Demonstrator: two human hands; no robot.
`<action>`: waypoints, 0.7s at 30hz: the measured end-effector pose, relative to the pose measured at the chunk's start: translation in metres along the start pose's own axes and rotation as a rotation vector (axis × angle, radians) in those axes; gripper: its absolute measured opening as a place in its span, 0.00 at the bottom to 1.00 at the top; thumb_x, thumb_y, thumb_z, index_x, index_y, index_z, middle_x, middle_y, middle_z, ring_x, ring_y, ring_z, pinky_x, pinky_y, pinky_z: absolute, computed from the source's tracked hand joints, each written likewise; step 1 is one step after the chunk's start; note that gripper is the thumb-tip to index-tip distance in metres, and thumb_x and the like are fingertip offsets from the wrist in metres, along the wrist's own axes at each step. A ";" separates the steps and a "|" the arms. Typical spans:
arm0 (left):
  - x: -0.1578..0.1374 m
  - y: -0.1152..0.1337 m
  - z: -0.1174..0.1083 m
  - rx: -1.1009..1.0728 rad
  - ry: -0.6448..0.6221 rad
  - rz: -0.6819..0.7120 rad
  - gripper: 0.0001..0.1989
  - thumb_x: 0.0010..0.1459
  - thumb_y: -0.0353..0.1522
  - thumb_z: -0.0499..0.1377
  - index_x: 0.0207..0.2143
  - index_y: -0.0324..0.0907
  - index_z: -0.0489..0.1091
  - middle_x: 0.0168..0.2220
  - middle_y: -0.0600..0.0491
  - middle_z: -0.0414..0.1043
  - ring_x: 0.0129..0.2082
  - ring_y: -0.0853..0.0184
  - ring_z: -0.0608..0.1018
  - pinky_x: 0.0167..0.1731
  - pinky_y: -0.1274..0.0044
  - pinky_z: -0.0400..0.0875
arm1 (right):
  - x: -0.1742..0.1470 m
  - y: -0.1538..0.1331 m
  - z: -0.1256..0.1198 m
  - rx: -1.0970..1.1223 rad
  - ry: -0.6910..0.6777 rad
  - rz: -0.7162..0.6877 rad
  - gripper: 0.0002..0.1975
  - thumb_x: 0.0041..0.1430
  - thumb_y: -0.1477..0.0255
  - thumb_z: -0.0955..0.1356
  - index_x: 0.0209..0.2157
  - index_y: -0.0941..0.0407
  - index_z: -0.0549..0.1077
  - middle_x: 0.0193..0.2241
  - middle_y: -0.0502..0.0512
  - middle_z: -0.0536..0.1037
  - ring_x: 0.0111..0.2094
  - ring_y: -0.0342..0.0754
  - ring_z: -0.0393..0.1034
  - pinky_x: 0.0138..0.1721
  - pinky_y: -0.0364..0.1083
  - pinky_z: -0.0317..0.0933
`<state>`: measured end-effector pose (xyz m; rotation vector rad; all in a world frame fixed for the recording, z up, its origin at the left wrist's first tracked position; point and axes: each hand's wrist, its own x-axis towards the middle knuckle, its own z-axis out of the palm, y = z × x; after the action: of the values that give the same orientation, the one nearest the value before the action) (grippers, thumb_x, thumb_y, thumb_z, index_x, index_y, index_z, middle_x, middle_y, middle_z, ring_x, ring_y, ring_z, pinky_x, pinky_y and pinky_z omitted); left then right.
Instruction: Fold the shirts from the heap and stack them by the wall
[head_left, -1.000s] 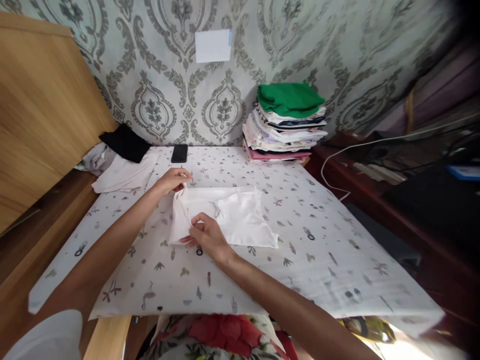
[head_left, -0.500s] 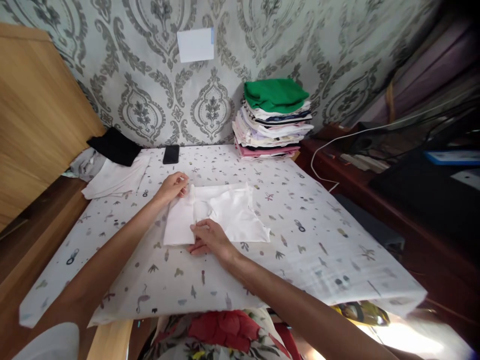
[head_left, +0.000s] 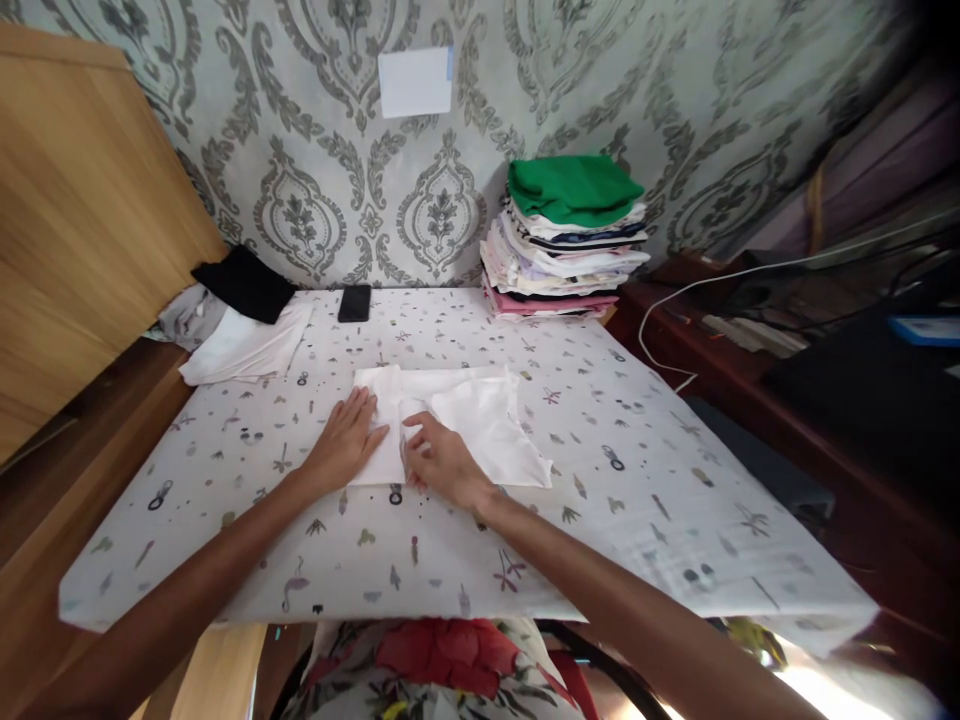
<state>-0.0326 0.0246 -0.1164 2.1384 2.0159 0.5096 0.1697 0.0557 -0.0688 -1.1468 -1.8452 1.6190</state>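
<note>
A white garment lies on the patterned cloth in the middle, its left part folded over into a flat panel. My left hand rests on that folded panel, palm down with the fingers stretched out. Just right of the panel's edge, my right hand is bent over the fabric, fingers loosely curled and apart. I see nothing gripped between them, though the lower fingertips are partly hidden.
A tall stack of folded clothes with a green one on top stands against the wall. A black phone lies at the back. Folded garments, one black, sit at left beside a wooden panel. A white cable hangs at right.
My left hand has come down from the garment's far left corner and flattened onto the folded panel. My right hand has lifted slightly from the near edge of the fold. The view has shifted slightly.
</note>
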 end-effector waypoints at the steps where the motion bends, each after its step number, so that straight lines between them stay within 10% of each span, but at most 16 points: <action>1: 0.000 0.000 0.001 0.018 -0.018 -0.001 0.33 0.69 0.46 0.42 0.67 0.34 0.54 0.71 0.37 0.48 0.72 0.53 0.48 0.68 0.58 0.47 | 0.007 -0.004 -0.004 -0.039 0.019 -0.016 0.15 0.57 0.78 0.66 0.46 0.54 0.67 0.33 0.49 0.75 0.17 0.39 0.70 0.17 0.39 0.62; 11: -0.009 0.003 0.004 0.029 -0.064 0.013 0.33 0.70 0.47 0.41 0.70 0.38 0.50 0.72 0.40 0.43 0.73 0.55 0.44 0.68 0.58 0.44 | 0.104 -0.029 -0.010 -0.345 0.110 0.078 0.10 0.54 0.80 0.68 0.20 0.57 0.72 0.09 0.46 0.66 0.19 0.44 0.69 0.27 0.40 0.63; 21: -0.012 0.006 0.003 0.039 -0.067 0.033 0.33 0.69 0.49 0.41 0.68 0.41 0.53 0.73 0.41 0.43 0.73 0.56 0.45 0.68 0.59 0.43 | 0.121 -0.024 -0.016 -0.332 0.134 0.141 0.07 0.54 0.81 0.65 0.24 0.58 0.71 0.13 0.48 0.69 0.19 0.45 0.70 0.26 0.41 0.65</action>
<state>-0.0260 0.0129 -0.1181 2.1840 1.9742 0.4000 0.1069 0.1625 -0.0662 -1.5170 -2.0334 1.2975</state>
